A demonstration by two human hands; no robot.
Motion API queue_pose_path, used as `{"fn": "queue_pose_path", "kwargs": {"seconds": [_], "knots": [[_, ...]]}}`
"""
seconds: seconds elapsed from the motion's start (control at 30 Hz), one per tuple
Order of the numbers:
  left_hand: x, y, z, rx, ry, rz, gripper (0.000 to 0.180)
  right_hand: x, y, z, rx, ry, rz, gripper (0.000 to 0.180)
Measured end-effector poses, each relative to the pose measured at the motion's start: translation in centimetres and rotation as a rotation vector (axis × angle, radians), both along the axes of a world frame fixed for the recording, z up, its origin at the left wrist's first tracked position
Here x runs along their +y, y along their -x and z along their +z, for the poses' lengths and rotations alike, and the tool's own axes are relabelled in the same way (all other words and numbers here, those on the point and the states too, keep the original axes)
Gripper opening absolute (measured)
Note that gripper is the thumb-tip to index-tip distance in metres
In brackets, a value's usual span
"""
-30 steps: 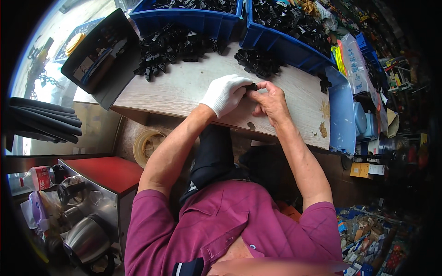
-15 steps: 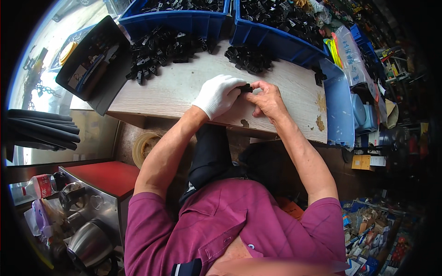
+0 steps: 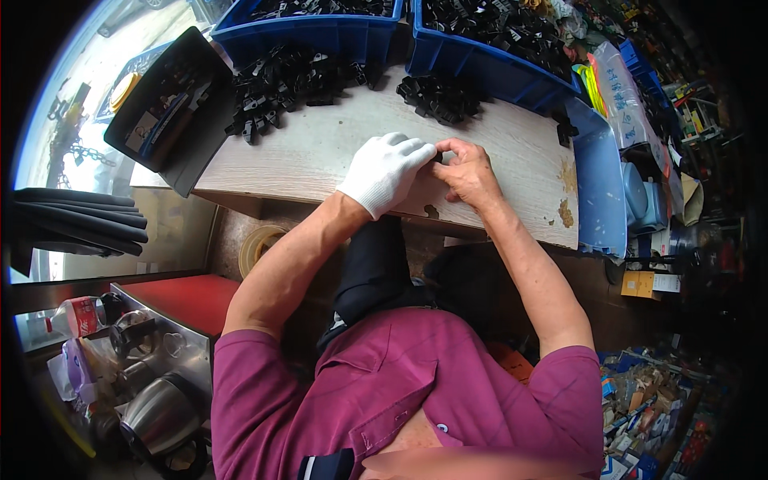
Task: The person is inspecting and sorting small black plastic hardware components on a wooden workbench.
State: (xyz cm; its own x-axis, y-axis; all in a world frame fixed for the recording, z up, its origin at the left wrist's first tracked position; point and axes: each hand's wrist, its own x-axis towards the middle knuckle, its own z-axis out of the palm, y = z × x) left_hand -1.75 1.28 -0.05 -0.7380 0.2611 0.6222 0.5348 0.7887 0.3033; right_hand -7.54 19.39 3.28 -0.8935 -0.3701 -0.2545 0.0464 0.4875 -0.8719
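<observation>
My left hand (image 3: 384,171), in a white knit glove, and my bare right hand (image 3: 468,173) meet above the front part of the pale wooden table (image 3: 312,152). Between their fingertips they grip a small black plastic part (image 3: 438,158), mostly covered by the fingers, so its exact shape does not show. Beyond the hands lies a small heap of similar black parts (image 3: 440,99). A larger heap of black parts (image 3: 280,86) spreads at the table's far left.
Two blue bins (image 3: 352,42) full of black parts stand along the back. A tablet (image 3: 164,112) leans at the left, and a light blue tub (image 3: 600,184) stands against the table's right end. A steel kettle (image 3: 164,412) sits at lower left, and a round bucket (image 3: 258,248) is under the table.
My gloved left hand has shifted slightly right and its fingers now cover more of the black part. The whole view has moved a little too.
</observation>
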Motion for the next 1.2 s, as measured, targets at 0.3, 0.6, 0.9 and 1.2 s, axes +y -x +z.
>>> {"fn": "queue_pose_path", "kwargs": {"seconds": [0.3, 0.6, 0.9, 1.2], "knots": [[-0.1, -0.8, -0.1, -0.025, 0.156, 0.032, 0.034, -0.4, 0.2, -0.2, 0.004, -0.067, 0.055, 0.034], [-5.7, 0.7, 1.4, -0.026, 0.078, 0.726, 0.032, 0.9, -0.2, -0.3, -0.078, 0.139, -0.077, 0.032], [-9.4, -0.2, -0.7, 0.001, 0.265, 0.752, 0.025, 5.2, 2.1, -0.3, -0.165, 0.426, -0.439, 0.033], [-7.4, -1.1, 0.4, 0.108, 0.115, 0.526, 0.010, 12.1, 8.7, -0.2, 0.058, 0.425, -0.919, 0.038]]}}
